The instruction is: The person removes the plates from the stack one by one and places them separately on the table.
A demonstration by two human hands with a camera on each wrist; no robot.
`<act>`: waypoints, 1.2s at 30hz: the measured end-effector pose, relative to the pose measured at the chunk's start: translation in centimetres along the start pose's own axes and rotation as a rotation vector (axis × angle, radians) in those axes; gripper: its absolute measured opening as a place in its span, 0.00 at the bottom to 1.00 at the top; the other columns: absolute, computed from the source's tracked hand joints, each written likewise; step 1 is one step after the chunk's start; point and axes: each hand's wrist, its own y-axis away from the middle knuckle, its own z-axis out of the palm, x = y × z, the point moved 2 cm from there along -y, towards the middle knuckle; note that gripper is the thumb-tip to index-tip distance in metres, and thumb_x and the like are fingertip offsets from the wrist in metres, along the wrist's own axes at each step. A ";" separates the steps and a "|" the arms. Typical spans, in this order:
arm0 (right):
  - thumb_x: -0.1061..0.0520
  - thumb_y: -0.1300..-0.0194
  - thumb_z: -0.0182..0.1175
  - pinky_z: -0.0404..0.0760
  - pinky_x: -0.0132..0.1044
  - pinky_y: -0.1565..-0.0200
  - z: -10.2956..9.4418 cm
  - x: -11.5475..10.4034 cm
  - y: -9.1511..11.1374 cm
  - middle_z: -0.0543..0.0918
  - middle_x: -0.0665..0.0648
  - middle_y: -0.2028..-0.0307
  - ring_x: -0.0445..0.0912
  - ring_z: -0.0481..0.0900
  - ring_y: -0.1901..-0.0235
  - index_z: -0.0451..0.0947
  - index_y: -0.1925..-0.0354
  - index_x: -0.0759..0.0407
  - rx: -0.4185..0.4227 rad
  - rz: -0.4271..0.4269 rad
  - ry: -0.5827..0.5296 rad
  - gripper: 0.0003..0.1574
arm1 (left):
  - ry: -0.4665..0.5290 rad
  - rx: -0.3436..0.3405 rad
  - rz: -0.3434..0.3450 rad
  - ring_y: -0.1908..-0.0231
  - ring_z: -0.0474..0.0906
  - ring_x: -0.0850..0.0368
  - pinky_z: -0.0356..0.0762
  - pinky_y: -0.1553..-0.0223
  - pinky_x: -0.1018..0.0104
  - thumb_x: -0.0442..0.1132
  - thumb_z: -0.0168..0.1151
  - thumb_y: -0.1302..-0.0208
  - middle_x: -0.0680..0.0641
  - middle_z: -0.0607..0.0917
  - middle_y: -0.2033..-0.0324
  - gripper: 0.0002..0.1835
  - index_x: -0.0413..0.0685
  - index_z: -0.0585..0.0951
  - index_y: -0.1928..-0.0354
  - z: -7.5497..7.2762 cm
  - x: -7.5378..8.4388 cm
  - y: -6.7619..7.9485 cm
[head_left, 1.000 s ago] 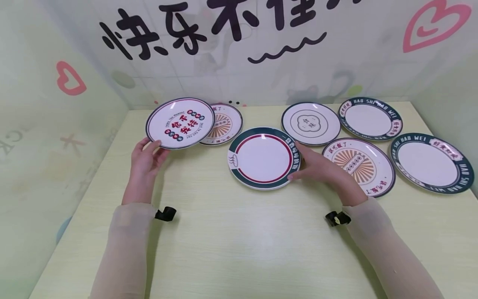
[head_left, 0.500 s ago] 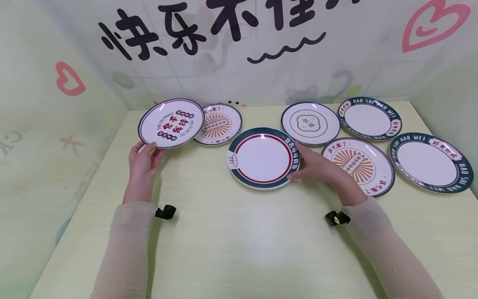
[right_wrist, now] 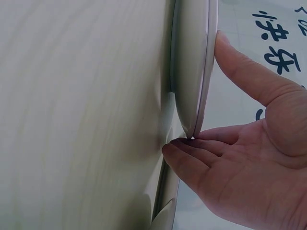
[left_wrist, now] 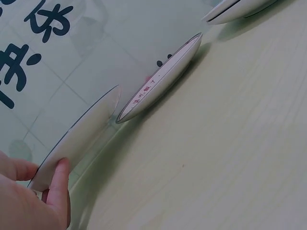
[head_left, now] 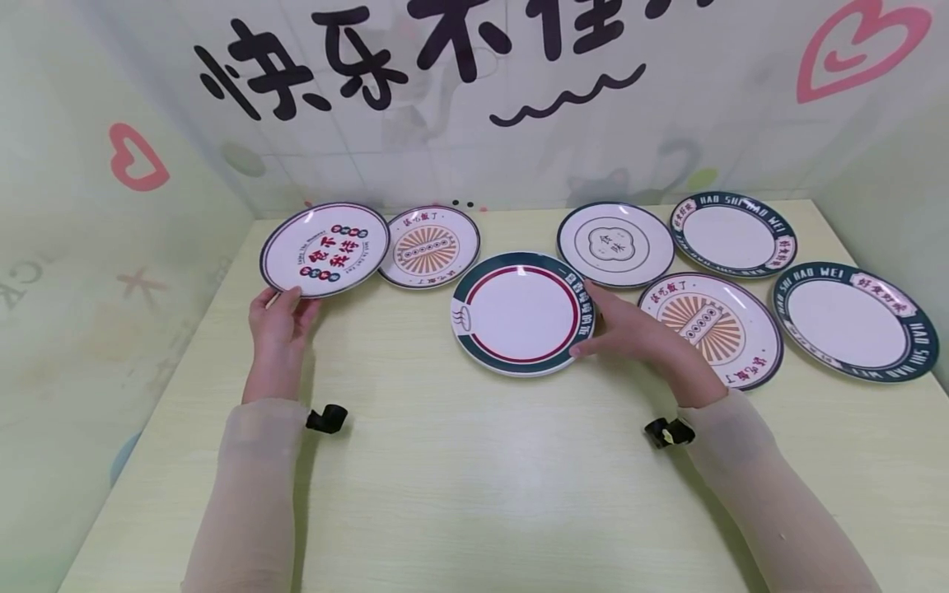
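Note:
My left hand [head_left: 276, 333] pinches the near rim of a white plate with red lettering [head_left: 326, 247], thumb on top and fingers beneath. In the left wrist view this plate's pale underside shows, with fingertips [left_wrist: 60, 172] against it and a shadow on the table below. Beside it lies a smaller plate with an orange sunburst [head_left: 427, 247]. My right hand [head_left: 633, 329] grips the right rim of a green-rimmed plate with a red inner ring [head_left: 522, 313]. Seen from the right wrist, the thumb [right_wrist: 244, 67] touches that rim higher up and the fingers [right_wrist: 196, 160] curve at its lower end.
To the right lie a plate with a flower-shaped emblem [head_left: 615, 245], a larger sunburst plate [head_left: 730, 329], and two dark-green-rimmed plates, one behind [head_left: 734, 235] and one in front [head_left: 845, 323]. A printed wall [head_left: 445, 156] closes off the table's back edge.
My left hand has moved left and slightly lower in view with the red-lettered plate, uncovering more of the small sunburst plate. My right hand and the green-rimmed plate have stayed in place.

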 end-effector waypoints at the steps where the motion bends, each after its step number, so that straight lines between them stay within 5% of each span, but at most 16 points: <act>1: 0.49 0.42 0.72 0.41 0.57 0.21 0.0 0.0 0.0 0.37 0.66 0.21 0.63 0.36 0.21 0.31 0.21 0.64 -0.001 0.000 0.000 0.72 | 0.003 0.005 -0.003 0.56 0.80 0.57 0.87 0.56 0.72 0.26 0.58 0.32 0.50 0.74 0.47 0.31 0.60 0.62 0.34 -0.1 0.0 -0.1; 8: 0.50 0.42 0.72 0.42 0.58 0.21 0.0 0.0 0.0 0.38 0.66 0.20 0.63 0.37 0.21 0.31 0.21 0.64 0.002 0.006 -0.001 0.72 | 0.007 0.041 -0.021 0.48 0.79 0.58 0.85 0.49 0.73 0.27 0.57 0.31 0.52 0.74 0.44 0.33 0.64 0.61 0.32 -0.2 0.1 -0.5; 18: 0.50 0.42 0.73 0.41 0.58 0.21 0.0 0.1 0.0 0.37 0.65 0.20 0.63 0.36 0.21 0.31 0.21 0.63 0.002 0.010 -0.013 0.73 | 0.042 0.046 0.008 0.53 0.79 0.59 0.86 0.50 0.72 0.26 0.57 0.31 0.51 0.74 0.49 0.27 0.61 0.61 0.39 0.0 0.5 -1.4; 36: 0.51 0.42 0.72 0.40 0.58 0.21 0.0 0.0 -0.1 0.37 0.66 0.20 0.63 0.36 0.21 0.31 0.21 0.64 -0.002 0.014 -0.004 0.72 | -0.010 0.074 -0.015 0.51 0.81 0.61 0.85 0.50 0.72 0.27 0.56 0.31 0.51 0.75 0.49 0.28 0.59 0.59 0.38 0.2 1.2 -2.2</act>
